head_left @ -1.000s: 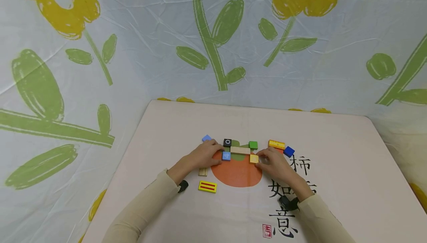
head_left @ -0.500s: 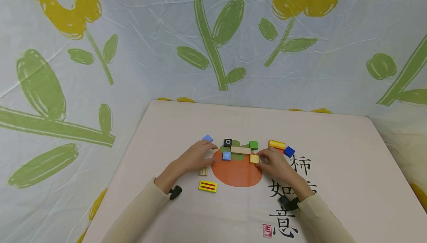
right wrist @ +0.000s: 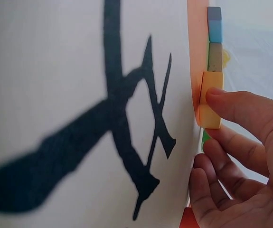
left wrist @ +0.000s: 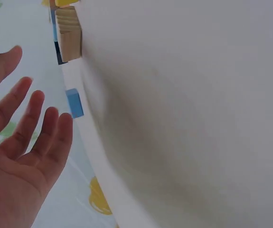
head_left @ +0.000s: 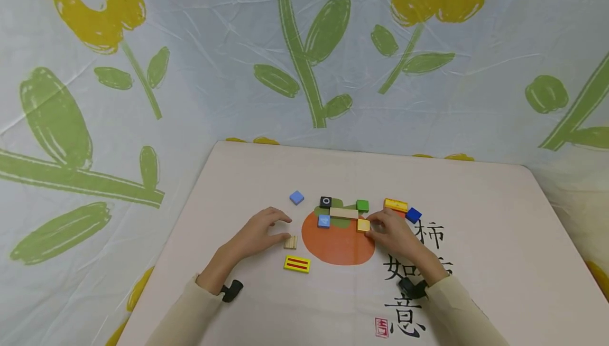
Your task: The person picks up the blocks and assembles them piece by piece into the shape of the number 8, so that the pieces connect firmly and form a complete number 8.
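Note:
Between thumb and index finger, my right hand (head_left: pixel 394 234) pinches a small yellow block (head_left: pixel 363 225); the right wrist view shows the thumb on its face. That block lies at the right end of a pale wooden plank (head_left: pixel 343 213). A black block (head_left: pixel 325 202) and a blue block (head_left: pixel 324 221) flank the plank's left end, and a green block (head_left: pixel 362 206) sits by its right end. My left hand (head_left: pixel 254 232) is spread and holds nothing, its thumb beside a ridged wooden block (head_left: pixel 291 242). In the left wrist view its fingers are near a light blue block (left wrist: pixel 74 103).
A yellow block with red stripes (head_left: pixel 297 264) lies front left. Right of the plank are a patterned yellow block (head_left: pixel 396 205) and a dark blue block (head_left: pixel 414 215). The pale tabletop (head_left: pixel 495 240) bears a printed orange fruit and black characters; a flowered cloth (head_left: pixel 204 87) hangs behind.
My left hand has let go of the blue block by the plank and drawn back left and toward me, uncovering the light blue block. The right hand stays at the yellow block.

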The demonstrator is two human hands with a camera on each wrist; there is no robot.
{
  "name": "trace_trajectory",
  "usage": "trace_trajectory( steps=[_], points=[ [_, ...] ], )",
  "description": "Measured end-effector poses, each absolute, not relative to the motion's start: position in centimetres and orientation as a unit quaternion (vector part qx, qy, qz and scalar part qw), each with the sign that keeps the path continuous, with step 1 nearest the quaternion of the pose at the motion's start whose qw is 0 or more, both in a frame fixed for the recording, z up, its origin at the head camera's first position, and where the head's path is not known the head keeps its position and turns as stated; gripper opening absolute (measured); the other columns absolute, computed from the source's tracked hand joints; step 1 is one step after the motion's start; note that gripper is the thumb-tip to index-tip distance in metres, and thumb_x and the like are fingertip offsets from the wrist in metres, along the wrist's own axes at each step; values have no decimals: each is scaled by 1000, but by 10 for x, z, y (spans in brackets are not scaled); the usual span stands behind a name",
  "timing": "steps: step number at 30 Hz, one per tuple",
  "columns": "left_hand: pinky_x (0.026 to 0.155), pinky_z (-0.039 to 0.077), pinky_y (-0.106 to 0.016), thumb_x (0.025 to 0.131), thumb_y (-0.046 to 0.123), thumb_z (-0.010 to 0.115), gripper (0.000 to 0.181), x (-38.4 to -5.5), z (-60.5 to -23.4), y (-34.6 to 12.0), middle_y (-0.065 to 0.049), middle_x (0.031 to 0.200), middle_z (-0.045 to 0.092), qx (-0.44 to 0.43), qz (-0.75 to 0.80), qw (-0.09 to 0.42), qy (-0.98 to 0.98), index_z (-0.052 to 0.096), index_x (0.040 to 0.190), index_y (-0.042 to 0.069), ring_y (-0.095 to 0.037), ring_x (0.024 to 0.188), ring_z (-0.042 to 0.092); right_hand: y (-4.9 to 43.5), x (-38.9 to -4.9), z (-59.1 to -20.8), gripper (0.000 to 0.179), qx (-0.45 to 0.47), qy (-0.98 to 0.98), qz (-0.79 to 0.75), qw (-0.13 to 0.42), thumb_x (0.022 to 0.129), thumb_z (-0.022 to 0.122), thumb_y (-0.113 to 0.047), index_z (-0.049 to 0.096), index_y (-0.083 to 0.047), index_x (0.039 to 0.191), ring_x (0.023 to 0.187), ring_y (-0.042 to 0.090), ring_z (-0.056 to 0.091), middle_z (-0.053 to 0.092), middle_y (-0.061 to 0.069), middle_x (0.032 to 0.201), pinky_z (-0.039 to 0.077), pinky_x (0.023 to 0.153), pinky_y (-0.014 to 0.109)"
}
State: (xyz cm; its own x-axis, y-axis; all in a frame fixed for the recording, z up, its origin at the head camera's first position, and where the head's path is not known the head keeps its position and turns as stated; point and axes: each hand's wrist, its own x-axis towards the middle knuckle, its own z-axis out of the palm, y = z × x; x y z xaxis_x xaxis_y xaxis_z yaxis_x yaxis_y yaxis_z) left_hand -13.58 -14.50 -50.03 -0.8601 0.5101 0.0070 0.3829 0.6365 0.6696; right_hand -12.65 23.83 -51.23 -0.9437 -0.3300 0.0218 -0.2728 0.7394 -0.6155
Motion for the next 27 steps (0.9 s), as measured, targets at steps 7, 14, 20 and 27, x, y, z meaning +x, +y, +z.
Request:
trace_trajectory(
  steps=[7, 14, 20, 27],
  points=[
    [100, 44, -43, 88, 27, 79, 37, -131, -510, -152, 3, 124, 59, 259, 325, 124, 901, 69, 121, 14, -20, 120, 54, 239, -128, -515, 27, -159, 930, -328, 44, 88, 79, -14, 71, -5, 112, 92, 21, 52, 60, 7, 108, 49, 82, 41],
    [100, 44, -42, 87, 26, 80, 35, -128, -517, -152, 2, 122, 59, 283, 274, 123, 911, 69, 119, 15, -22, 118, 53, 239, -127, -516, 28, -159, 930, -328, 44, 88, 79, -16, 71, -6, 113, 92, 21, 52, 60, 7, 110, 49, 80, 40],
    [99, 45, -41, 86, 26, 81, 34, -125, -513, -148, 1, 119, 60, 283, 252, 113, 919, 70, 116, 13, -22, 116, 54, 239, -127, -516, 29, -158, 931, -325, 47, 88, 79, -16, 71, -7, 114, 93, 20, 52, 60, 6, 111, 50, 81, 40],
    [98, 46, -39, 87, 28, 80, 32, -125, -509, -145, 1, 119, 62, 284, 217, 108, 928, 71, 115, 14, -21, 114, 55, 239, -128, -516, 28, -164, 930, -326, 42, 88, 79, -15, 71, -6, 113, 91, 20, 52, 60, 6, 110, 49, 80, 40]
  ],
)
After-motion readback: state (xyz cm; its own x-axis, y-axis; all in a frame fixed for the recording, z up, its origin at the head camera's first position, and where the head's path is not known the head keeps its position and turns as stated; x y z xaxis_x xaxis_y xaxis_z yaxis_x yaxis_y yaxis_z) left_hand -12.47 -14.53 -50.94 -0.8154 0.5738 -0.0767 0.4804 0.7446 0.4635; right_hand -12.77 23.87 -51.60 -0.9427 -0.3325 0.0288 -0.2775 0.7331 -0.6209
